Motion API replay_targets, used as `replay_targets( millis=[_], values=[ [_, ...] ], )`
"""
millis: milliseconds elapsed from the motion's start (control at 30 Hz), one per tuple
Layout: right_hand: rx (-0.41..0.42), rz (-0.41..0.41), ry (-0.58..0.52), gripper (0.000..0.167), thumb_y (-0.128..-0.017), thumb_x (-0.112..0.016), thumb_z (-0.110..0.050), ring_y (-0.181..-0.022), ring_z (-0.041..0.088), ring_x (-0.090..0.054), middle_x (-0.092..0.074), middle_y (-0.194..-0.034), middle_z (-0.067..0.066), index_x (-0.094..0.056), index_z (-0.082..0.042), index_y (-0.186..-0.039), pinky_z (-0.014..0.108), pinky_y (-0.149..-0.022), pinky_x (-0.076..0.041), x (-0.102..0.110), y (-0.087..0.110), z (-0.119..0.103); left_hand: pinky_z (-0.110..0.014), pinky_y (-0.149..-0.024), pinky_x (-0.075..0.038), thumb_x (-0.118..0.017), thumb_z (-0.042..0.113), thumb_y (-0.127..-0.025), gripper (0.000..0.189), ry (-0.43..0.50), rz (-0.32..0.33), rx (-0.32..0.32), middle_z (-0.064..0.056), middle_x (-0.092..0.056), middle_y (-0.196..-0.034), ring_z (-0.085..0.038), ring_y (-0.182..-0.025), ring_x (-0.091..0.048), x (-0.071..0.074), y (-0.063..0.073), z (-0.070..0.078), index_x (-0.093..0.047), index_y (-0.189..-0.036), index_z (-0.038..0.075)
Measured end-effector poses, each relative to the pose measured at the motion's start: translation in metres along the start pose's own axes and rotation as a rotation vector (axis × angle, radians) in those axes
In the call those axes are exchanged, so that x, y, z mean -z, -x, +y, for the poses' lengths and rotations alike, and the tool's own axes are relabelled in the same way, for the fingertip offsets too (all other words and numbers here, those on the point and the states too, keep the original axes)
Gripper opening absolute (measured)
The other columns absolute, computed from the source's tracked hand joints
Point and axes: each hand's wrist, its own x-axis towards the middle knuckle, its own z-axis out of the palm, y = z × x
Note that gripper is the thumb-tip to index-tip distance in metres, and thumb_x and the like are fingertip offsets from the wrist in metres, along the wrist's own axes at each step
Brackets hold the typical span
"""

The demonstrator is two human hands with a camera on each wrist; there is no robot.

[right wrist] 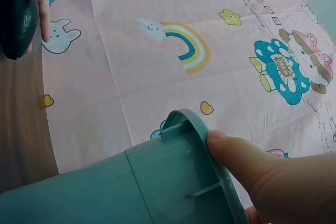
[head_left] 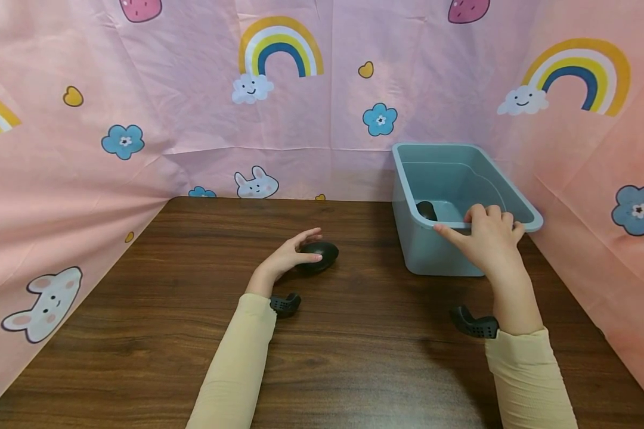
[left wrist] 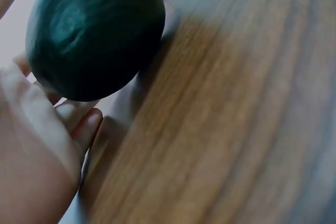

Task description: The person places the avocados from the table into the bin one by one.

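Observation:
A smooth, dark green avocado (head_left: 328, 252) is at the middle of the table, between the thumb and fingers of my left hand (head_left: 284, 257). In the left wrist view the avocado (left wrist: 94, 35) fills the top left, with fingers behind and below it. My right hand (head_left: 491, 243) grips the near rim of a blue-green plastic bin (head_left: 444, 256) at the right. Its fingers go over the rim while the thumb lies along the outside, as the right wrist view shows. Inside the bin, near the left wall, lies a dark rounded item (head_left: 426, 210), partly hidden by the rim.
The brown wooden table (head_left: 139, 333) runs back to a pink patterned cloth (head_left: 311, 119) that hangs behind and at both sides. The bin stands close to the right cloth. Black camera mounts (head_left: 474, 325) are strapped at both wrists.

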Motion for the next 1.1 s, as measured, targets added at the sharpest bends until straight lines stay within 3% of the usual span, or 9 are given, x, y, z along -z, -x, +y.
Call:
replay_targets(
  millis=[300,467,733,1100],
  values=[
    [0.006,0.003,0.006,0.076,-0.081,-0.055,-0.072,-0.096,0.048,-0.030,-0.038,-0.098,0.025,-0.046,0.002,-0.095,0.070,-0.085,-0.013,-0.0007,0.0004,-0.0002,-0.049,-0.102,-0.034,-0.071,0.018,-0.088,0.073,0.042,0.000,0.033,-0.004,-0.040,-0.146,-0.026,-0.133,-0.034,-0.0003,0.0023,-0.0032,-0.032,-0.151,0.013],
    [0.006,0.006,0.007,0.076,-0.081,-0.055,-0.071,-0.096,0.048,-0.030,-0.038,-0.098,0.024,-0.047,0.002,-0.095,0.070,-0.085,-0.013,-0.0006,0.0010,-0.0004,-0.049,-0.096,-0.040,-0.073,0.020,-0.087,0.074,0.019,-0.001,0.066,-0.001,-0.038,-0.147,-0.028,-0.130,-0.037,-0.0012,0.0040,-0.0023,-0.034,-0.150,0.017],
    [0.006,0.009,0.006,0.075,-0.082,-0.055,-0.071,-0.096,0.049,-0.030,-0.038,-0.098,0.025,-0.047,0.003,-0.096,0.070,-0.086,-0.013,0.0000,0.0011,-0.0015,-0.046,-0.094,-0.042,-0.077,0.021,-0.083,0.075,-0.014,0.002,0.113,-0.012,-0.036,-0.145,-0.033,-0.122,-0.045,-0.0022,0.0058,0.0013,-0.040,-0.148,0.019],
    [0.004,0.003,0.011,0.073,-0.082,-0.056,-0.069,-0.097,0.049,-0.030,-0.038,-0.098,0.025,-0.047,0.002,-0.096,0.071,-0.086,-0.013,0.0002,0.0006,-0.0025,-0.046,-0.094,-0.041,-0.078,0.015,-0.081,0.074,-0.030,0.003,0.115,-0.010,-0.038,-0.144,-0.031,-0.122,-0.045,-0.0027,0.0059,0.0002,-0.042,-0.146,0.020]
  ],
)
